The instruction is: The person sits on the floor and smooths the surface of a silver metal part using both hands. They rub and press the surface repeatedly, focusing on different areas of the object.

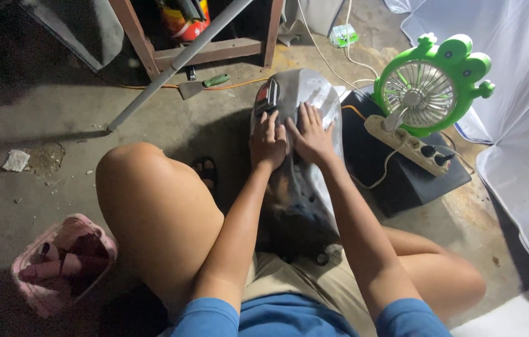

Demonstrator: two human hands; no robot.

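Note:
A shiny grey curved panel rests upright between my knees, its lower end against my lap. A dark red and black insert sits on its upper left side. My left hand is curled into a fist over the panel's left edge, just below that insert; whether something small is inside the fist is hidden. Beside it, my right hand lies flat on the panel's face with fingers spread, touching the left hand.
A green frog-shaped fan and a white power strip sit on a black box to the right. White sheeting hangs far right. A pink basket stands lower left. A green-handled scraper, a metal pipe and a wooden frame lie ahead.

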